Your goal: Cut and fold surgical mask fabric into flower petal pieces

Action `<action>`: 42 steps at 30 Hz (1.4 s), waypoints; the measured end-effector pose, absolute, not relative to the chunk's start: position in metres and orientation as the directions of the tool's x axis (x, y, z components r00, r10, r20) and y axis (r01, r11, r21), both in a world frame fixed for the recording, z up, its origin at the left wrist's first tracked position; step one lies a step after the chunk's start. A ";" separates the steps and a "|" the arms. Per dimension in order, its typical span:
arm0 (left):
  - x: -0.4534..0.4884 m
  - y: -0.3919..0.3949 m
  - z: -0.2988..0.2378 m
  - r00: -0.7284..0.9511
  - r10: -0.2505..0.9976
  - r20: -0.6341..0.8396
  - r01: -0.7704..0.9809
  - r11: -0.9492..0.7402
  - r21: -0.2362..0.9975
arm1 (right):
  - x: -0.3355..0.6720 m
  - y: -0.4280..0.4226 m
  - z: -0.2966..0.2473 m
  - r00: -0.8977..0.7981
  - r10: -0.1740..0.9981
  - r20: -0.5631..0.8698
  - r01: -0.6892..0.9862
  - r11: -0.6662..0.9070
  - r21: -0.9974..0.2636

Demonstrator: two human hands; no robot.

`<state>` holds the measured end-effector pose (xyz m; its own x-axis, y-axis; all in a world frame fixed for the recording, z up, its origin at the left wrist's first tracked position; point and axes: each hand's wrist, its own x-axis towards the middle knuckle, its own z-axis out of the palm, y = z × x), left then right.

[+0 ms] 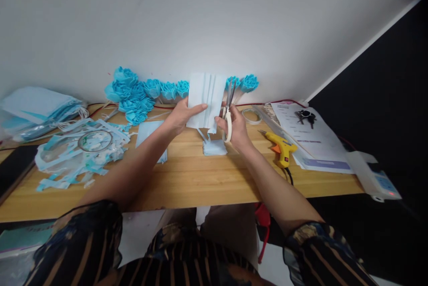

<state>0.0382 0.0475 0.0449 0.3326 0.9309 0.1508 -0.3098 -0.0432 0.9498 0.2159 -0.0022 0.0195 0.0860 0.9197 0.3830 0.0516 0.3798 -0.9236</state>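
Observation:
A pale blue pleated face mask (200, 94) is held upright above the table, with my left hand (184, 114) closed on its left side, the thumb across its front. My right hand (236, 125) is closed around white-handled scissors (228, 126), their blades pointing up beside the mask's right edge. The right fingertips are close to that edge; whether they touch it I cannot tell. A narrow strip (202, 135) hangs from the mask's lower edge. Below lies a small stack of pale blue pieces (215, 147). Behind my left forearm is a larger pale blue sheet stack (147, 132).
Blue flowers (129, 92) line the wall. Cut scraps (63, 156) and a tape roll (95, 141) lie left, near bagged masks (40, 107) and a dark phone-like slab (15, 170). Rightward are a yellow glue gun (281, 147), papers (310, 138), keys (306, 116) and a power strip (374, 176).

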 end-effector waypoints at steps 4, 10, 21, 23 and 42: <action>0.039 0.046 0.043 0.386 0.903 0.187 -0.307 -0.065 0.949 | 0.216 -0.001 0.017 0.069 0.926 0.371 0.025 0.370 -0.929; 0.043 0.044 0.033 0.408 0.900 0.153 -0.327 -0.012 0.945 | 0.217 0.000 0.016 0.054 0.927 0.371 0.026 0.370 -0.928; 0.047 0.048 0.037 0.189 0.958 0.214 -0.438 -0.113 0.892 | 0.212 0.000 0.017 -0.010 0.952 0.307 -0.010 0.307 -0.952; 0.048 0.046 0.038 0.203 0.953 0.223 -0.440 -0.115 0.891 | 0.212 0.000 0.016 0.006 0.946 0.324 0.007 0.324 -0.946; 0.043 0.053 0.033 0.109 0.966 0.233 -0.362 -0.180 0.914 | 0.214 0.002 0.015 0.093 0.949 0.300 0.001 0.301 -0.954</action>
